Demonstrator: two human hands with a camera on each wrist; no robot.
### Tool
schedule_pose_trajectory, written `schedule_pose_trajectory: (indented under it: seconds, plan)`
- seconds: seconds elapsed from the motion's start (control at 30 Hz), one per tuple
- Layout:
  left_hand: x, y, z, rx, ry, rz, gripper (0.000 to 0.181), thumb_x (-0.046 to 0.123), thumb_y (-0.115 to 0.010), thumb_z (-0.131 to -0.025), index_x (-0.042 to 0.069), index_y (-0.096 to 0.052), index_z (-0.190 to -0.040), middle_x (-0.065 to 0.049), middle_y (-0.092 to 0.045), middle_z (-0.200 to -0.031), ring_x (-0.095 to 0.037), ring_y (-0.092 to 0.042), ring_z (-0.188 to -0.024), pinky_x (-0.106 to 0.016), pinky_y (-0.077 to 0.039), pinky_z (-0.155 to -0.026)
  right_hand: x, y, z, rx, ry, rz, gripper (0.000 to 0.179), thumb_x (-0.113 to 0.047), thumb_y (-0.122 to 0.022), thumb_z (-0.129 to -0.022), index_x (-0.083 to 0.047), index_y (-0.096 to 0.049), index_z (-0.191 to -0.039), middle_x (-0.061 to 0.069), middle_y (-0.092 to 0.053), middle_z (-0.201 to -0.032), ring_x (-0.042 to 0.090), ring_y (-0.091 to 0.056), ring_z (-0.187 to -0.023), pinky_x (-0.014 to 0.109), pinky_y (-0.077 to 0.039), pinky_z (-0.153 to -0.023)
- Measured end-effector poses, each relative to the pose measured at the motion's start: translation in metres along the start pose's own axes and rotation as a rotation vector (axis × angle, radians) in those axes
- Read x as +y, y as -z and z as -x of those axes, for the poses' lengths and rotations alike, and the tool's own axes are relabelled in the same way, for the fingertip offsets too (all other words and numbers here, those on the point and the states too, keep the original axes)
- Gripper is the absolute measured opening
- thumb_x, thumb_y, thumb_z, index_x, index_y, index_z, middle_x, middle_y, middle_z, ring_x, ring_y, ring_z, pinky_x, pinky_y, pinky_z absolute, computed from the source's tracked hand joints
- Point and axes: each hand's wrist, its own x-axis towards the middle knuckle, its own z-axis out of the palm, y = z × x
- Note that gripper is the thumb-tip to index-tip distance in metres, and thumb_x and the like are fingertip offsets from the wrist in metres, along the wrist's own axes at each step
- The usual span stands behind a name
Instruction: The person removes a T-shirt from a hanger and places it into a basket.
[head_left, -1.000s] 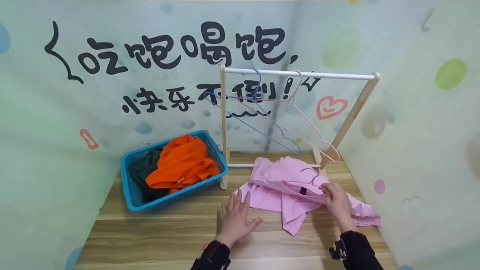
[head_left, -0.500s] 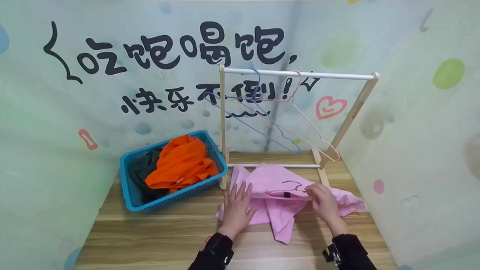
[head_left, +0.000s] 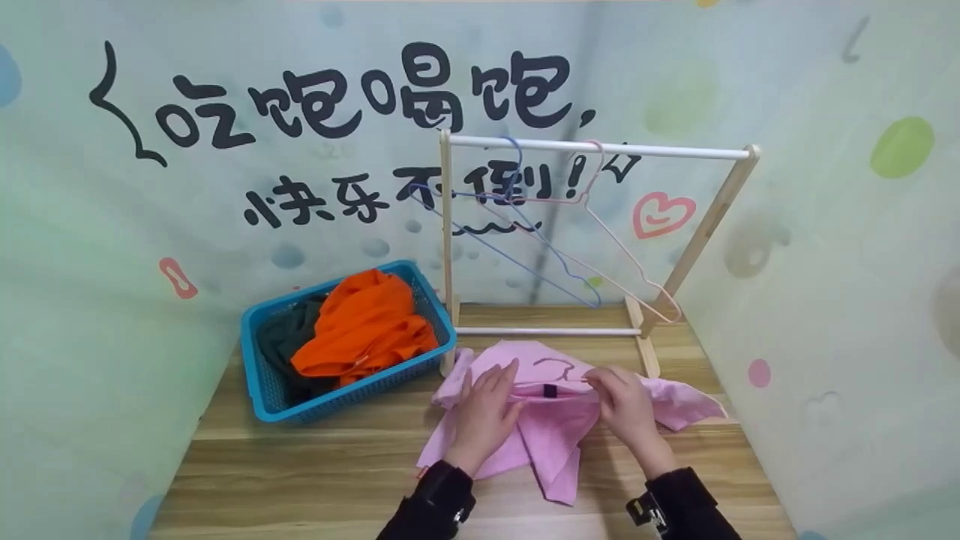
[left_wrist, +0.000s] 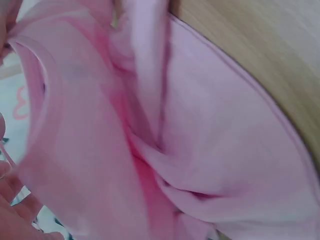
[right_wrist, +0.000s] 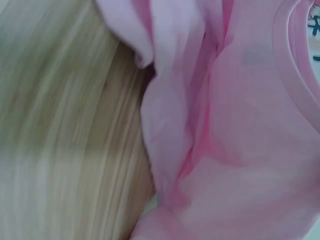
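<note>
A pink shirt (head_left: 547,435) lies bunched on the table, its neckline facing me with a dark label inside. The hook of a clothes hanger (head_left: 564,367) sticks up out of that neckline; the rest of the hanger is mostly hidden in the cloth. My right hand (head_left: 626,405) pinches the hanger and collar at the neckline's right side. At its left side is my left hand (head_left: 486,412), fingers extended over the cloth and thumb apart, touching the shirt. The left wrist view shows its fingers (left_wrist: 17,205) spread beside the collar.
A blue basket (head_left: 251,367) on the left holds an orange garment (head_left: 367,322) and a dark green one (head_left: 289,337). Behind the shirt stands a wooden rack (head_left: 600,145) with a blue hanger (head_left: 517,169) and a pink hanger (head_left: 634,262) on its bar.
The shirt and its hanger have moved left and toward me with my right hand. My left hand has shifted slightly up and right, from the shirt's left edge to the neckline.
</note>
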Motion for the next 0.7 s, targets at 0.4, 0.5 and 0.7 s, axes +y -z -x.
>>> schedule_pose_trajectory:
  seconds: [0.4, 0.5, 0.7]
  plan:
    - [0.029, 0.004, -0.021, 0.151, -0.095, 0.278, 0.017, 0.016, -0.067, -0.095, 0.007, -0.071, -0.11, -0.002, -0.072, -0.105, -0.021, -0.066, -0.1, -0.035, -0.049, -0.09, -0.023, -0.021, -0.014, -0.046, 0.105, 0.028, 0.016, 0.003, -0.072, -0.082, -0.007, -0.071, -0.095, 0.004, -0.068, -0.087, 0.023, -0.065, -0.074, 0.039, -0.053, -0.068]
    - [0.023, 0.003, -0.023, 0.171, -0.092, 0.319, 0.008, 0.012, -0.065, -0.095, 0.008, -0.072, -0.095, 0.0, -0.073, -0.101, -0.021, -0.066, -0.097, -0.033, -0.049, -0.091, -0.019, -0.019, -0.013, -0.077, 0.093, 0.051, 0.022, 0.001, -0.074, -0.081, -0.008, -0.071, -0.101, 0.003, -0.07, -0.089, 0.023, -0.066, -0.077, 0.04, -0.053, -0.07]
    - [0.012, 0.007, -0.024, 0.238, -0.108, 0.353, 0.007, 0.01, -0.067, -0.093, 0.007, -0.074, -0.091, 0.001, -0.074, -0.095, -0.02, -0.066, -0.091, -0.033, -0.049, -0.086, -0.003, -0.007, -0.01, -0.09, 0.068, 0.088, 0.028, -0.002, -0.075, -0.08, -0.01, -0.074, -0.106, 0.005, -0.073, -0.092, 0.028, -0.067, -0.08, 0.047, -0.05, -0.075]
